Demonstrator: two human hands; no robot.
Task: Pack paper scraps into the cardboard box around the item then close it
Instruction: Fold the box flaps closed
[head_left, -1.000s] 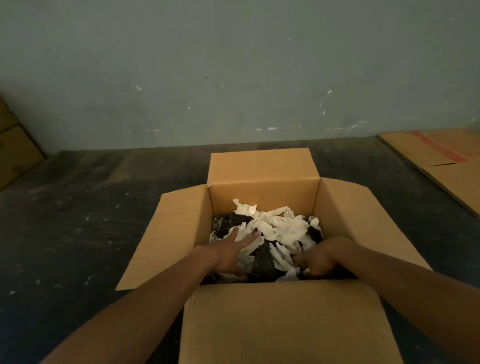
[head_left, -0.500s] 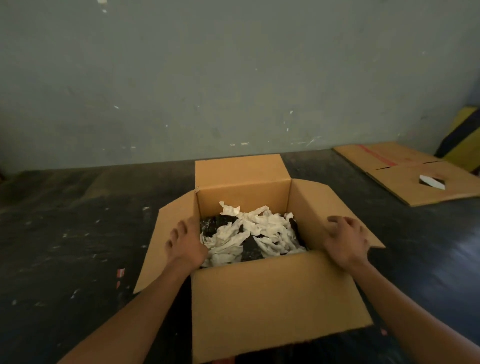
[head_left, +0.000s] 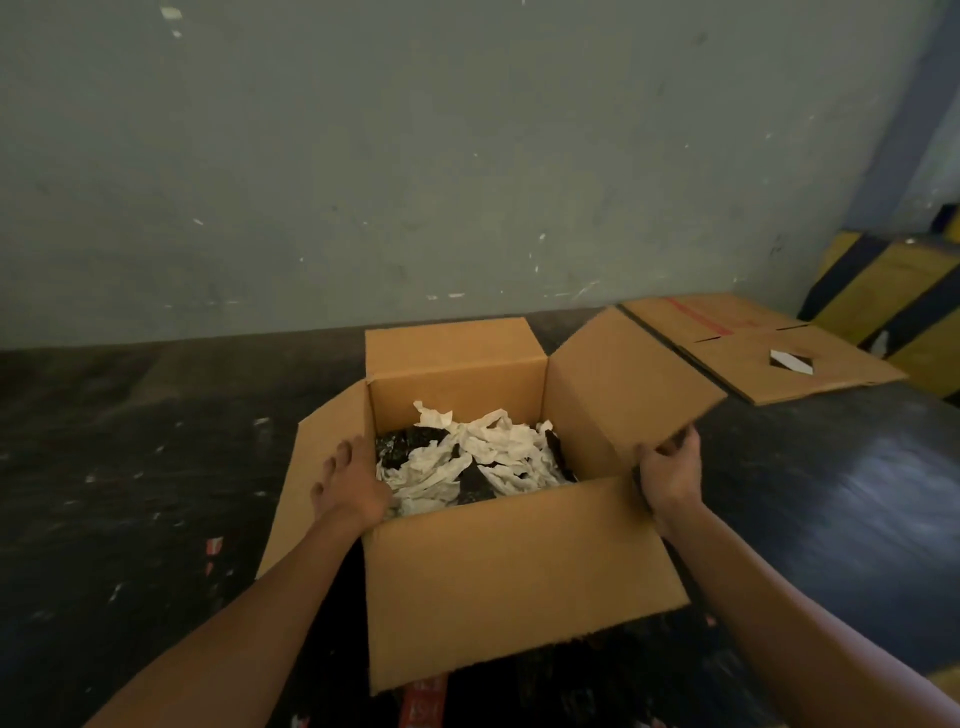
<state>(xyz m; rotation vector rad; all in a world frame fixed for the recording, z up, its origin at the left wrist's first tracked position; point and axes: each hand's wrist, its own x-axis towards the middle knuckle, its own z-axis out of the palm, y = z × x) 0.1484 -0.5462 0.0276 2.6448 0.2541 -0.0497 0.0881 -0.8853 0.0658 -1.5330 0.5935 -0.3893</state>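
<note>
At the centre of the frame sits the cardboard box (head_left: 514, 561), open, with white paper scraps (head_left: 470, 460) heaped over a dark item (head_left: 402, 449) that shows only in patches between them. Packing looks finished, and the step in hand appears to be closing. The right hand (head_left: 670, 475), right of centre, is clamped on the lower edge of the right flap (head_left: 631, 387), which stands raised and tilted. The left hand (head_left: 350, 486), left of centre, lies flat with fingers spread on the left flap (head_left: 324, 467), which slopes outward; it is not gripping. The hands are well apart, one on each side of the opening. Next, as I judge it, both side flaps need folding inward over the scraps, then the near and far flaps. What the item is I cannot tell, and how deep the scraps go is hidden. Flattened cardboard (head_left: 769, 353) lies at the right edge
</note>
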